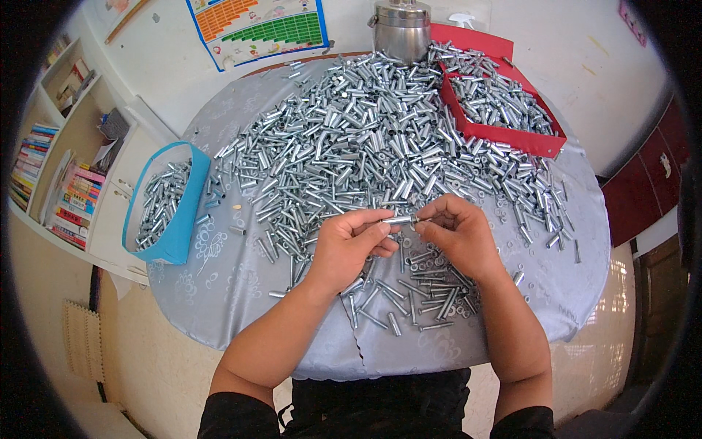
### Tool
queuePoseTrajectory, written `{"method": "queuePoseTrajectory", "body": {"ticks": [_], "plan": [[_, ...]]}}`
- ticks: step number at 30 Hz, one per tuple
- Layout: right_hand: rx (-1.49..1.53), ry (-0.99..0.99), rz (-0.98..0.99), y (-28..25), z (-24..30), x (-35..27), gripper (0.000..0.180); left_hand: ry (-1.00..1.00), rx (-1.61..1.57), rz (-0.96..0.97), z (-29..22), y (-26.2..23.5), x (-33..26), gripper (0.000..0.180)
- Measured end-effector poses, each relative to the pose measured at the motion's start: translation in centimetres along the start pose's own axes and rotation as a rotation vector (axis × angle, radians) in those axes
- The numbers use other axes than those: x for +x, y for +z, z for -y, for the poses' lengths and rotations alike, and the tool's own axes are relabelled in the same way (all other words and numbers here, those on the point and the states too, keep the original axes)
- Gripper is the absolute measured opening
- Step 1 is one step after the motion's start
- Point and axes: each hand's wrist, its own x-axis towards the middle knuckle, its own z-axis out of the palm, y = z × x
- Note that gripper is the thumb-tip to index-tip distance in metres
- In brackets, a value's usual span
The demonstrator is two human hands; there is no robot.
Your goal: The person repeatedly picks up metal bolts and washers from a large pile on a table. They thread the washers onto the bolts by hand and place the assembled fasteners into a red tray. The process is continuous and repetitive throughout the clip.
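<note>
Between my hands, just above the near side of the pile, a shiny metal sleeve anchor [398, 219] lies level. My left hand [352, 240] is closed, pinching its left part between thumb and fingers. At the other end, my right hand [459, 234] is closed too, thumb and fingertips on the tip; whether a small nut or washer sits there is too small to tell. Below my hands lie loose bolts [436, 304], with short sleeves and small ring-shaped pieces among them. Beyond stretches a large heap of metal sleeves [351, 121].
A blue box [175, 252] of metal parts stands at the left. At the far right, a red box [512, 137] holds more. Behind the heap is a steel canister [401, 33]. Everything rests on a round table with a silvery cloth [241, 307]; a bookshelf [80, 154] stands left.
</note>
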Motion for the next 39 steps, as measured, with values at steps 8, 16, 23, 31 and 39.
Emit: {"method": "queuePoseTrajectory", "body": {"ticks": [8,16,23,31,39], "plan": [[0.028,0.048,0.018,-0.5,0.8,-0.1,0.016,0.006,-0.033,0.03,-0.2,0.1,-0.1,0.026],[-0.734,-0.264,-0.093,-2.8,-0.7,0.3,0.012,-0.001,-0.065,-0.023,-0.4,0.0,-0.1,0.026],[-0.98,-0.178,-0.057,-1.5,-0.6,0.3,0.019,0.011,-0.028,-0.012,-0.2,0.1,0.0,0.026],[-0.874,-0.089,0.002,-1.2,-0.5,0.2,0.017,0.007,-0.03,-0.006,-0.1,0.0,0.0,0.026],[-0.098,0.033,-0.101,-0.4,0.5,0.1,0.009,-0.005,-0.026,-0.009,-0.2,0.0,0.0,0.026]]}}
